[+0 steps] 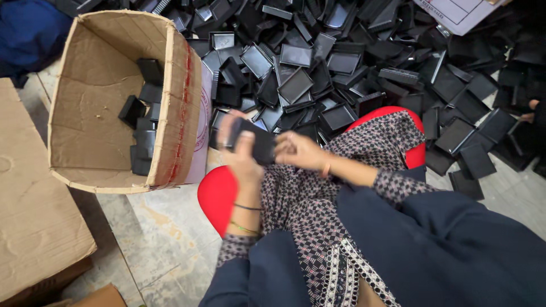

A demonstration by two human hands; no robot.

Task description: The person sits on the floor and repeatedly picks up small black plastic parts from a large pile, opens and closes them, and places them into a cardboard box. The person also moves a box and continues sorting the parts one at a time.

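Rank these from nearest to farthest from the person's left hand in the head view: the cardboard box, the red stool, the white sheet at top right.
From the left hand:
1. Red stool, just below.
2. Cardboard box, to the left.
3. White sheet, far top right.

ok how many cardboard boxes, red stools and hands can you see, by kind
cardboard boxes: 3, an open one holding black pieces, a flat one at the left edge, a corner of another at the bottom
red stool: 1
hands: 2, left hand and right hand, both on one black piece
loose black pieces on the floor: too many to count
total counted: 6
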